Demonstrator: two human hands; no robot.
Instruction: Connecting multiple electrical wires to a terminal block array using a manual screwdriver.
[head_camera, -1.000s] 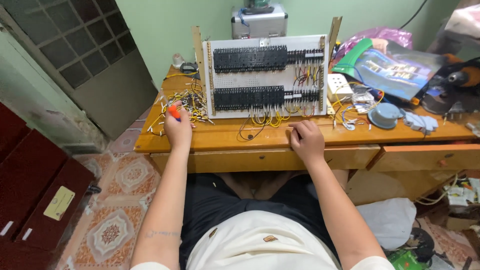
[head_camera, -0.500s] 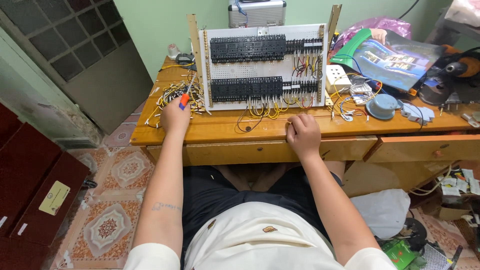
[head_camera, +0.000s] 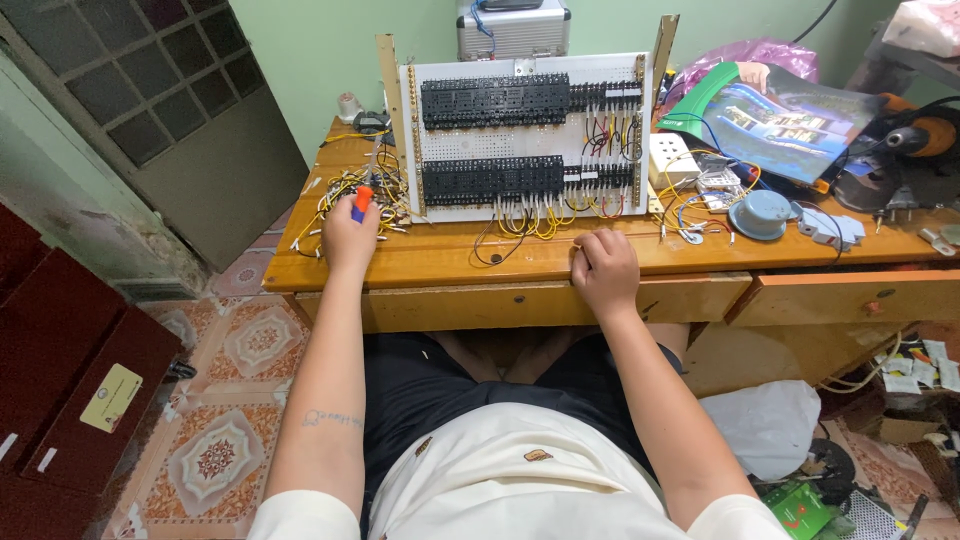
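Two hands rest on the wooden desk (head_camera: 450, 262), well apart. Left hand (head_camera: 350, 232) is clenched around a screwdriver with an orange and blue handle (head_camera: 361, 203), gripped at the left part of the desk; the handle shows above the fist and its long axis runs up and away from the person, toward a tangle of yellow wires (head_camera: 345, 190) just beyond. Right hand (head_camera: 604, 272) is curled loosely near the front edge, fingers bent under; a thin wire appears to run by its fingertips, though whether it is pinched cannot be told. Straight ahead, between and beyond both hands, a white perforated panel (head_camera: 530, 135) stands propped upright, carrying two rows of black relay sockets (head_camera: 492, 180) with loose wire ends hanging from the lower row. The tool hand lies nearer the panel's left edge, the right hand nearer its lower right. Further right sit a white socket block (head_camera: 672, 160), a round blue-grey cap (head_camera: 760, 213) and a glossy booklet (head_camera: 790, 125).
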